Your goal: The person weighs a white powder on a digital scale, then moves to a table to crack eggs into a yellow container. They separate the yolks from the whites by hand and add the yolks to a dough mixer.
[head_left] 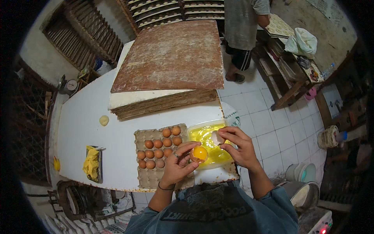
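My left hand (pixel 177 165) holds half of a cracked eggshell with a whole orange egg yolk (pixel 200 153) in it. Pinched in the fingers of my right hand (pixel 242 149) is the other eggshell half (pixel 217 137), its pale inside showing. Both hands are over a square plastic tub (pixel 190 132) that holds yellowish egg white. Left of the tub lies a grey cardboard egg tray (pixel 142 136) with several brown eggs (pixel 158 143) in its right and middle cups; other cups hold none.
Behind the egg tray, a stack of flour-dusted boards (pixel 167 58) covers much of the white table (pixel 74 121). A dough ball (pixel 103 120) and a tray with a yellow cloth or bag (pixel 91 163) sit to the left. Another person (pixel 241 27) stands beyond, at a side table.
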Demonstrator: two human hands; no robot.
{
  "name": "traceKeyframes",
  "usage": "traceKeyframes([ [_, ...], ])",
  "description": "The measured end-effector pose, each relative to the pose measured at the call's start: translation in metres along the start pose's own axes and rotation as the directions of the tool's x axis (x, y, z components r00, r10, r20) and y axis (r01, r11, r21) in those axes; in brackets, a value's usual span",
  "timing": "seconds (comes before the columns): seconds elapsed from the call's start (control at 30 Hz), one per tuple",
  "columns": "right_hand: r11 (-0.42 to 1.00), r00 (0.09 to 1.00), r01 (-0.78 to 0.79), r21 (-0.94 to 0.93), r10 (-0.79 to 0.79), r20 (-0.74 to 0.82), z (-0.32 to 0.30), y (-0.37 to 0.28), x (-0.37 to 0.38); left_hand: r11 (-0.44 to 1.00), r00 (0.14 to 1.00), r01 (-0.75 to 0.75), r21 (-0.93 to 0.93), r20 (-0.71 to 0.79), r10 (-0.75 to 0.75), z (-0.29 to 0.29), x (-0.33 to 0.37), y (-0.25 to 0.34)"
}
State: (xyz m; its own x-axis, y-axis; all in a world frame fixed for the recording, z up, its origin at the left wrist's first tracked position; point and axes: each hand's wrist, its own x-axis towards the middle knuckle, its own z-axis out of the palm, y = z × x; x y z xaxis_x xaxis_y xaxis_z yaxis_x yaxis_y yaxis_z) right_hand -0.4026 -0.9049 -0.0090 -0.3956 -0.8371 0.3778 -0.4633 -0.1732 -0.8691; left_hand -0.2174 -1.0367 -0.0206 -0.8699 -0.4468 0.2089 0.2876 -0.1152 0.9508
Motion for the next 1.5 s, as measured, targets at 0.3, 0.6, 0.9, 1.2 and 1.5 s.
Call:
traceKeyframes([
  [0.3, 0.902, 0.981, -0.193, 0.385, 0.180, 0.071, 0.012, -0.001, -0.004, 0.999, 1.000, 0.006, -0.054, 0.012, -0.005, 0.002, 0.005, -0.001],
  [0.6, 0.859, 0.976, -0.219, 0.463, 0.191, 0.107, 0.015, 0.008, -0.008, 0.996, 0.997, 0.076, -0.056, 0.020, -0.075, 0.005, 0.010, 0.003],
  [0.9, 0.709, 0.940, -0.328, 0.624, 0.311, 0.141, 0.025, 0.016, -0.016, 0.977, 0.979, 0.198, -0.076, -0.025, -0.200, 0.004, 0.009, 0.001],
  [1.2, 0.549, 0.920, -0.364, 0.753, 0.337, 0.200, 0.029, 0.030, -0.021, 0.958, 0.977, 0.209, -0.196, -0.009, -0.215, 0.000, 0.008, -0.002],
  [1.5, 0.617, 0.946, -0.309, 0.723, 0.276, 0.169, 0.018, 0.031, -0.014, 0.826, 0.990, 0.121, 0.550, -0.002, -0.144, -0.010, 0.006, -0.001],
])
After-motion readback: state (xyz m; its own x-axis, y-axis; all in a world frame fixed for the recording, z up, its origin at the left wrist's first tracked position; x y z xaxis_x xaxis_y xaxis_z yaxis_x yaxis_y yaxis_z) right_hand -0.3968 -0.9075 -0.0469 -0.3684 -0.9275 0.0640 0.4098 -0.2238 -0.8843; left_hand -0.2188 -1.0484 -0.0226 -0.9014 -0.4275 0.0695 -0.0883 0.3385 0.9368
